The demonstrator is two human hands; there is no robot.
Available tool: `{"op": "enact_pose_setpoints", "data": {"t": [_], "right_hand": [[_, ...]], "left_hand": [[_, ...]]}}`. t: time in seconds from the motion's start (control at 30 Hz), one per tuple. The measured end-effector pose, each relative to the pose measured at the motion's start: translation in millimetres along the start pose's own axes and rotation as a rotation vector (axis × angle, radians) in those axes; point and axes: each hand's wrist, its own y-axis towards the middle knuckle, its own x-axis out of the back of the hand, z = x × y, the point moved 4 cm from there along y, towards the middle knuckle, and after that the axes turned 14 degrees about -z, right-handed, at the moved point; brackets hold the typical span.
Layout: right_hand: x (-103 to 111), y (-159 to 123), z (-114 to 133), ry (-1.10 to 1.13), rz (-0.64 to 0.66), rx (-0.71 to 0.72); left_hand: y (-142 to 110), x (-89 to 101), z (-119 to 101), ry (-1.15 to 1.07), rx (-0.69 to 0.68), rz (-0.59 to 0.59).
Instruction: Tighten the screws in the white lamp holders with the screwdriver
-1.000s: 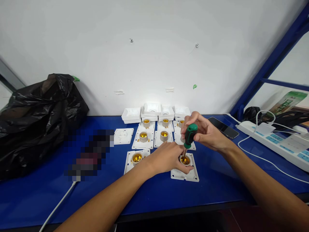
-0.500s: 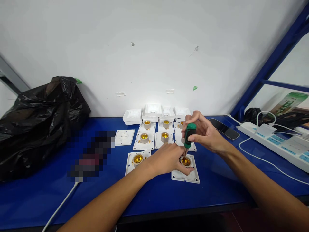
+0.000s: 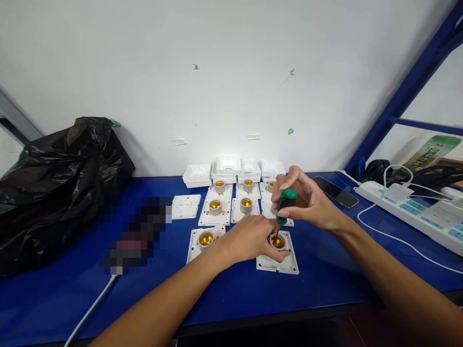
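Observation:
My right hand (image 3: 302, 197) is closed round the green and black handle of a screwdriver (image 3: 287, 205), which stands nearly upright. Its shaft reaches down into the brass-coloured inside of a lamp socket (image 3: 278, 241); the tip is hard to make out there. My left hand (image 3: 255, 237) grips this socket by its rim, thumb on the near side, and covers part of it. Under the socket lies a square white base plate (image 3: 284, 264). To the left, partly behind my left forearm, another lamp socket (image 3: 206, 238) sits on its own white plate.
Behind are several more plates with sockets (image 3: 216, 207) and a row of white square covers (image 3: 227, 165) against the wall. A bare plate (image 3: 186, 207) lies left. A black plastic bag (image 3: 65, 188) fills the left side. A phone (image 3: 335, 192) and power strip (image 3: 412, 212) are right.
The screwdriver handle has turned and tilted slightly in my right hand. My left hand keeps its grip on the socket. The whole view has shifted a little.

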Motion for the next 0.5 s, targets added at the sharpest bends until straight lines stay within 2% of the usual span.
{"op": "enact_pose_setpoints", "data": {"t": [0.3,0.5], "right_hand": [[-1.5,0.4,3.0,-0.076,-0.065,0.087],[-1.1,0.2,-3.1,-0.047,-0.103,0.06]], "left_hand": [[-0.1,0.7,-0.5,-0.013,0.025,0.007],[0.1,2.9,-2.2,-0.023,0.035,0.025]]}}
